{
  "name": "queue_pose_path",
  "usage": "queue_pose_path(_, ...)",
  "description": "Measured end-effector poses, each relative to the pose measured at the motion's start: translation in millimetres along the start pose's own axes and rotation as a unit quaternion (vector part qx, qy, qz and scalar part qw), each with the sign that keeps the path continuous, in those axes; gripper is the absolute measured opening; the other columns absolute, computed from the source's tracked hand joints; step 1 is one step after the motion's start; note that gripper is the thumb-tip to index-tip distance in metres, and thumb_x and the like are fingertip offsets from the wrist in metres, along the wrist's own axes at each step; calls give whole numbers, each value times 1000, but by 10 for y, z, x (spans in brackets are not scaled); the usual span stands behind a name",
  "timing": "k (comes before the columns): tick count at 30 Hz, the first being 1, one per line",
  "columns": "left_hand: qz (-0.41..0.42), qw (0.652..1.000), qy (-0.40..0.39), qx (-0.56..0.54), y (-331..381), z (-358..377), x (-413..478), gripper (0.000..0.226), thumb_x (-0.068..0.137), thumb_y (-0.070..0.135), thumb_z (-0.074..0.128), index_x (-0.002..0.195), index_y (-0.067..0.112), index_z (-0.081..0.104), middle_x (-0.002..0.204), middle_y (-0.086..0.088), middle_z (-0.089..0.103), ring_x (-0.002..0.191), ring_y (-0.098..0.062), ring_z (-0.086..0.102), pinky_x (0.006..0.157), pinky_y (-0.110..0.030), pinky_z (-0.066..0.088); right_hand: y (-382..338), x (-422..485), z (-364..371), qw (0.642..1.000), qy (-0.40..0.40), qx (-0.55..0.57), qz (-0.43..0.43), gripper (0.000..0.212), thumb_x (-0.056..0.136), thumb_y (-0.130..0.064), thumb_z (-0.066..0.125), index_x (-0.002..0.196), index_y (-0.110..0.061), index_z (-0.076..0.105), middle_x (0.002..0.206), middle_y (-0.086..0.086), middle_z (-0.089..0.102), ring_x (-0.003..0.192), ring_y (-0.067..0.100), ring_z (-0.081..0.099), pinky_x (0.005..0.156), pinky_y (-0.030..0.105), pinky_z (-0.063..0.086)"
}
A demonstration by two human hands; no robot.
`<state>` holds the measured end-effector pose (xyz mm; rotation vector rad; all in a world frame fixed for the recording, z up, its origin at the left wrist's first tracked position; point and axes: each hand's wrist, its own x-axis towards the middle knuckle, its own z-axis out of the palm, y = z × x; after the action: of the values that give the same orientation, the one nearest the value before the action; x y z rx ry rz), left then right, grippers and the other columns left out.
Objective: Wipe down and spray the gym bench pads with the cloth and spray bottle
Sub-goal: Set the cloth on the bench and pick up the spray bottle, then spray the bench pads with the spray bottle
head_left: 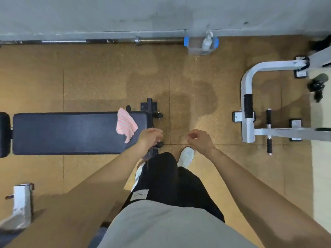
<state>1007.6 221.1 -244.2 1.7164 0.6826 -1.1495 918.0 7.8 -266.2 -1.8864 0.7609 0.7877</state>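
A long dark bench pad [68,133] lies across the left of the view, with a second pad [4,134] at the far left edge. A pink-and-white striped cloth [125,125] lies crumpled on the pad's right end. My left hand [150,137] hovers just right of the cloth over the bench's black end frame [151,111], fingers curled with nothing in them. My right hand [200,140] is loosely curled over the floor, holding nothing. A white spray bottle [207,42] stands in a clear bin [194,45] by the far wall.
A barbell [107,41] lies along the base of the wall. A white machine frame [248,104] with black grips stands at the right. A white post base [22,204] sits at the lower left. Tan rubber floor tiles stretch between the bench and the wall.
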Motion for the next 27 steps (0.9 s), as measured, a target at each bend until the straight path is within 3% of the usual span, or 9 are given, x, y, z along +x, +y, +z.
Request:
queue_pose_path(5, 54, 997, -6, -47, 752, 566, 224, 15, 99, 19, 61, 104, 12, 73, 100, -8, 72, 90, -18, 65, 76, -23, 51, -177, 459, -903, 997, 66, -34, -22, 18, 93, -21, 71, 107, -10, 75, 95, -1, 68, 94, 15, 64, 81, 27, 47)
queue_pose_path(9, 77, 994, 12, -73, 1425, 783, 595, 19, 102, 16, 57, 110, 6, 70, 97, -8, 70, 83, -15, 63, 68, -21, 49, -477, 1028, -1578, 995, 81, -46, -24, 19, 95, -23, 70, 106, -9, 74, 94, 1, 67, 91, 16, 61, 77, 23, 41)
queue_pose_path(16, 81, 990, 37, -109, 2619, 961, 1498, 12, 98, 15, 62, 91, 11, 70, 83, -5, 67, 72, -16, 62, 65, -23, 51, -1091, 2436, -2452, 993, 116, -17, 12, 20, 91, -35, 74, 98, -17, 72, 90, -3, 68, 89, 17, 63, 83, 28, 48)
queue_pose_path(23, 70, 986, 24, -146, 3530, 1268, 2623, 15, 96, 19, 63, 83, 19, 71, 80, -2, 68, 73, -15, 60, 72, -29, 50, -1600, 4068, -3060, 988, 127, -86, 6, 33, 93, -38, 71, 114, -13, 69, 101, -1, 65, 97, 17, 62, 82, 25, 43)
queue_pose_path(27, 47, 978, 31, -203, 3647, 1438, 3193, 15, 97, 13, 61, 88, 14, 72, 81, -5, 68, 70, -13, 61, 56, -17, 45, -1714, 5112, -3278, 987, 102, -122, -8, 41, 94, -37, 71, 124, -10, 61, 102, -3, 60, 98, 15, 59, 81, 23, 42)
